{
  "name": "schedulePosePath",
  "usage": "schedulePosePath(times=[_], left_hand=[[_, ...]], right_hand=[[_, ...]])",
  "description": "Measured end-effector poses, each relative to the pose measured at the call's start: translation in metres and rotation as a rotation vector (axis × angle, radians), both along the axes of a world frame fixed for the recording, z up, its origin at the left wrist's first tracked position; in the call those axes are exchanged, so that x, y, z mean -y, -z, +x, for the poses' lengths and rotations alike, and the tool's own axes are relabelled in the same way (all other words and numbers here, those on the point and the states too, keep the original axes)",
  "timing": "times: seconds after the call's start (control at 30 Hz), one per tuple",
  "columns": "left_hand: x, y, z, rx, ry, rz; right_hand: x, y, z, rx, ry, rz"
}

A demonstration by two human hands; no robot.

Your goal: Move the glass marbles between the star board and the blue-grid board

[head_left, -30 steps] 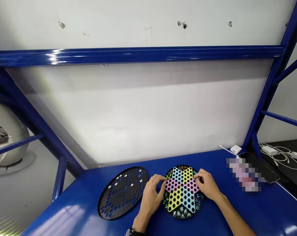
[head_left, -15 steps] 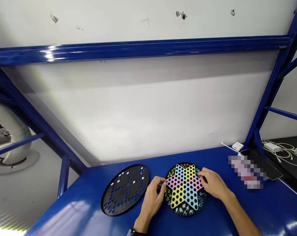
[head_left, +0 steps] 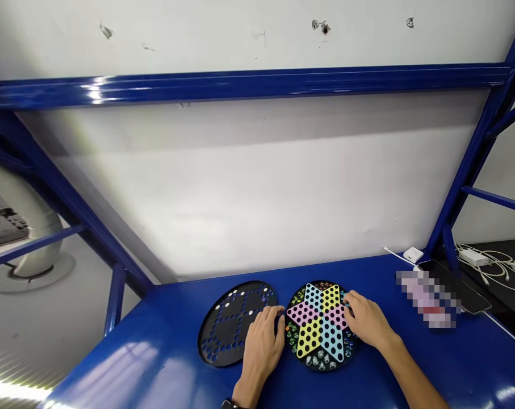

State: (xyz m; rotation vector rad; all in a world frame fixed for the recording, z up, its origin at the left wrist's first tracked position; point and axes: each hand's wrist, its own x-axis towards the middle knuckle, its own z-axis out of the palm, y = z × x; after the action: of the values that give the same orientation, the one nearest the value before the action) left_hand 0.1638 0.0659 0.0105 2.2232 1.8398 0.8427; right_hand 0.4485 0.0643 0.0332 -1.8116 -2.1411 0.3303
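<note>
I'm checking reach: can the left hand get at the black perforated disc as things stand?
Probably yes: the left hand overlaps the black perforated disc in view, with no obstacle visible between them.

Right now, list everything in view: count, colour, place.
Table: one, blue, below
Star board: one, multicoloured, on table
Pieces: many, mixed, around star
Disc: one, black, left of board
Frame: one, blue, above table
Wall: one, white, behind
Phone: one, black, right
Adapter: one, white, near phone
Blurred patch: one, pinkish, by phone
Cables: several, white, far right
Pipe: one, pale, left
Watch: one, dark, left wrist
Left hand: one, bare, by disc
Right hand: one, bare, at board
</note>
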Motion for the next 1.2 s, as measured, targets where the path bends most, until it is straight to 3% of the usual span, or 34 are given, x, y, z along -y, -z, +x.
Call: schedulePosePath(times=[0.27, 0.97, 1.2], left_hand=[[0.004, -0.010, 0.006, 0.165, 0.100, 0.001], [0.006, -0.014, 0.006, 0.213, 0.122, -0.055], [0.005, -0.014, 0.006, 0.210, 0.136, -0.056]], right_hand=[[-0.004, 0.010, -0.006, 0.041, 0.025, 0.045], [-0.016, 0.019, -0.003, 0.016, 0.060, 0.119], [-0.020, 0.027, 0.004, -0.108, 0.017, 0.106]])
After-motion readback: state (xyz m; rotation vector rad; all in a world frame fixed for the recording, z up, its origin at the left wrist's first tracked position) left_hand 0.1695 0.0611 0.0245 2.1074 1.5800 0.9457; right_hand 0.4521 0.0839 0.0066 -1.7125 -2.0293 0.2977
